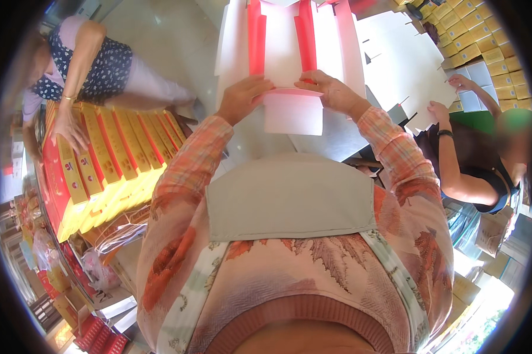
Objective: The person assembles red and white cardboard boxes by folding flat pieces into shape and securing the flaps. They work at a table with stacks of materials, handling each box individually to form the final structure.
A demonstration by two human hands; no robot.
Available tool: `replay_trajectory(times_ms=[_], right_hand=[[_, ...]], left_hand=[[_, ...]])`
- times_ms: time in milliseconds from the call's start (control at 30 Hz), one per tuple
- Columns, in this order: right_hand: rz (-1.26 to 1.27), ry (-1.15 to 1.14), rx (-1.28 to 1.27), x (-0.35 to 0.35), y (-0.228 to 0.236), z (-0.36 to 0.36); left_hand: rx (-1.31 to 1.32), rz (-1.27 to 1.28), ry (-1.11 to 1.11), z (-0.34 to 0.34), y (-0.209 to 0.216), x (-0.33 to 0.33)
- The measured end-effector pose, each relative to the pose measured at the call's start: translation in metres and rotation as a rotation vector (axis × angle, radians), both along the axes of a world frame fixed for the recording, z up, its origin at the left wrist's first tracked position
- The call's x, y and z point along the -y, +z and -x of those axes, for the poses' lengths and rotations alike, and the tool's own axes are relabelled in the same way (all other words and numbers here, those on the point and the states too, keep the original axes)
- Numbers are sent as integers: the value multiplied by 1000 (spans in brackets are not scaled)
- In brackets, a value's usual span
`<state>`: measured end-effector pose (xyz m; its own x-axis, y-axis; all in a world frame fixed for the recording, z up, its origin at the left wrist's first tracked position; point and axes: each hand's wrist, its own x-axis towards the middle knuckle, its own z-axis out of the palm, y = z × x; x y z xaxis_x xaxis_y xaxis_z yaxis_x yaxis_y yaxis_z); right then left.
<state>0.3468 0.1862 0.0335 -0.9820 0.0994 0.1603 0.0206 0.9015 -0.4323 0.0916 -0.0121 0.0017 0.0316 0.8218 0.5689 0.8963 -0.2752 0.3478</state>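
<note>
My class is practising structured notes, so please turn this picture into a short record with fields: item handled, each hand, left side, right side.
Item handled: cardboard box, white with red strips, a white flap extending toward the wearer
Left hand: at the box's near left corner
Right hand: gripping its near right corner
Left side: co-worker with a hand on upright yellow-and-red boxes
Right side: another person with both hands raised; small yellow boxes beyond
</note>
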Motion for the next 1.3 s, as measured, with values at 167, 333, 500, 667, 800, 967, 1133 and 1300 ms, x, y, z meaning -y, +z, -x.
replay_trajectory(times_ms=[167, 333, 500, 667, 800, 967, 1133, 1300], right_hand=[[-331, 25, -24, -7, 10, -1], [-184, -8, -99, -16, -32, 4], [95, -130, -364, -8, -44, 4], [130, -110, -314, -13, -42, -6], [137, -93, -341, -11, -39, -3], [81, -84, -338, -10, -37, 4], [38, -98, -324, -13, -32, 4], [10, -179, -433, -6, -27, 10]], left_hand=[[-55, 20, -33, 6, 1, 1], [-117, 6, -101, 7, 11, 2], [-37, 72, -106, 13, 4, -4], [66, 155, -113, 4, 4, -5], [97, 98, -128, -4, 3, -7], [91, 108, -157, -2, 12, -8], [75, 130, -161, -1, 19, -11], [182, 273, -137, 5, 16, -9]])
